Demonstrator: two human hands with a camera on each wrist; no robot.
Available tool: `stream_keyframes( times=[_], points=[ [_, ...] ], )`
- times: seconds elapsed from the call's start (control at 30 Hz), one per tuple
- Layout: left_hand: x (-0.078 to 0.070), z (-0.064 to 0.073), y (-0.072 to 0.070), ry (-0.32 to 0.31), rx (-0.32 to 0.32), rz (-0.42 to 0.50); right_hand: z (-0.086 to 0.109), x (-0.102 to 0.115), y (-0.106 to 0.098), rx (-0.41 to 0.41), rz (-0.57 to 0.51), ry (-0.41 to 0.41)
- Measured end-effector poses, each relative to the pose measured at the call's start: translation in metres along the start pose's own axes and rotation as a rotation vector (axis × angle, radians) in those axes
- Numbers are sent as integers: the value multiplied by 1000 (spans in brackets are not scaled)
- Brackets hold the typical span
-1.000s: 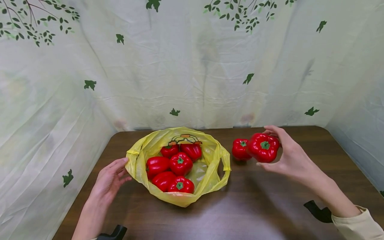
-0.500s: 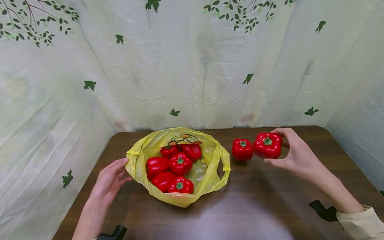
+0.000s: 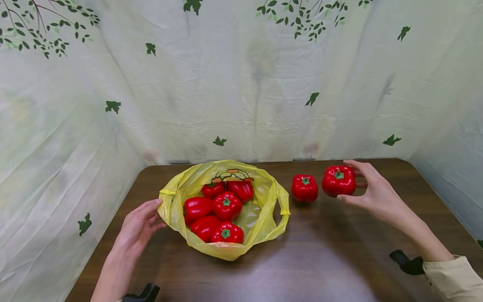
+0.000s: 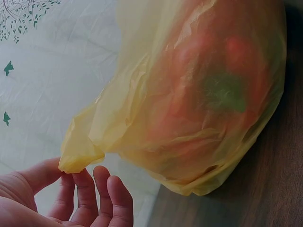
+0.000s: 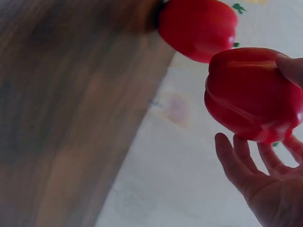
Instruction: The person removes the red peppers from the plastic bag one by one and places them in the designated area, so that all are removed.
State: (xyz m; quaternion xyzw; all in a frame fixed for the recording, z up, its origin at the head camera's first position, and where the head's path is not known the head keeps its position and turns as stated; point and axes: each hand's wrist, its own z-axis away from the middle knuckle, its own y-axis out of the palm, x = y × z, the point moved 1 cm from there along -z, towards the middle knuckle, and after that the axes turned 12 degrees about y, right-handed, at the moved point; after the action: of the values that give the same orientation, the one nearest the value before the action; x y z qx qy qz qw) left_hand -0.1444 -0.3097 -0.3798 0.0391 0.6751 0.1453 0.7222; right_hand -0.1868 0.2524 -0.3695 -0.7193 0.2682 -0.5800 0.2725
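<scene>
My left hand (image 3: 137,228) pinches the left handle edge of a yellow plastic bag (image 3: 277,228); the left wrist view shows thumb and fingertips on the gathered yellow film (image 4: 78,161). Several red bell peppers lie inside, among them one with its green stem up (image 3: 227,206). With thumb on one side and fingers on the other, my right hand (image 3: 377,197) grips a red bell pepper (image 3: 338,181), stem up. That pepper appears to hang just above the table, apart from another red bell pepper (image 3: 305,188) standing between it and the bag.
The dark wooden table (image 3: 302,260) ends at a back edge just behind the bag and peppers. Pale leaf-printed fabric (image 3: 241,84) hangs behind it and along both sides.
My right hand has moved right with its bell pepper, opening a gap to the standing pepper that it overlapped in view before. My left hand and the bag have stayed put.
</scene>
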Motion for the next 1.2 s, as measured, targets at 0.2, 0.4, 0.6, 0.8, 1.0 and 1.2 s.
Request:
stream_keyframes(
  times=[0.2,0.4,0.6,0.8,1.0,1.2],
  points=[
    [1,-1,-1,-11,-6,3,-2,-15,8,53,-33,24],
    [1,-2,-2,-21,-8,9,-6,-25,15,95,-17,33],
    [1,-1,-2,-15,-1,-1,-10,-32,20,107,-1,31],
    [1,0,0,-20,-7,-16,-12,-40,23,140,11,70],
    [-1,1,1,-29,-14,-30,-16,-49,27,178,-13,100],
    [0,1,1,-31,-13,-28,-18,-53,34,204,-48,114]
  ],
)
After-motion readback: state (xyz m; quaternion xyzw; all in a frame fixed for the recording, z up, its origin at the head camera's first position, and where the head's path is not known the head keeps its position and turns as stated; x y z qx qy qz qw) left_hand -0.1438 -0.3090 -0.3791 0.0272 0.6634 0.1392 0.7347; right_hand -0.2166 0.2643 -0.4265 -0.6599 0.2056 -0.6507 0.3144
